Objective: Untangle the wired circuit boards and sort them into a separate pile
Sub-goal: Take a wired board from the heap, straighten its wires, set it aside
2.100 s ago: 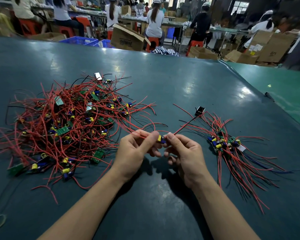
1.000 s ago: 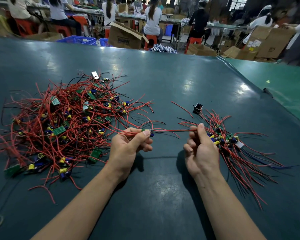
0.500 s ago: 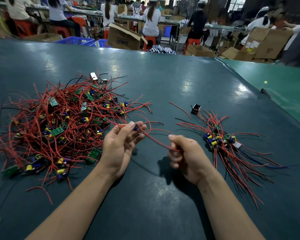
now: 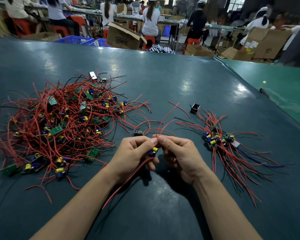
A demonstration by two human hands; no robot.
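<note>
Here fingers (image 4: 153, 141) pinch wires (image 4: 164, 125) between piles.

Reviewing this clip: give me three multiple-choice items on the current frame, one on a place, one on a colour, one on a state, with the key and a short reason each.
1. Where does the smaller sorted pile lie relative to the hands?
A. To their right
B. To their left
C. Under the forearms

2. What colour are most of the wires in the big tangled heap?
A. White
B. Red
C. Green

3. What is the state of the board with the yellow capacitor?
A. Lying loose in the heap
B. Resting on the sorted pile
C. Held up between both hands

Key: 1 A, the neat bundle sits right of the right hand. 2 B, red strands dominate, with a few black ones. 3 C, the left hand grips the board while the right hand pinches its red wires, above the table.
</note>
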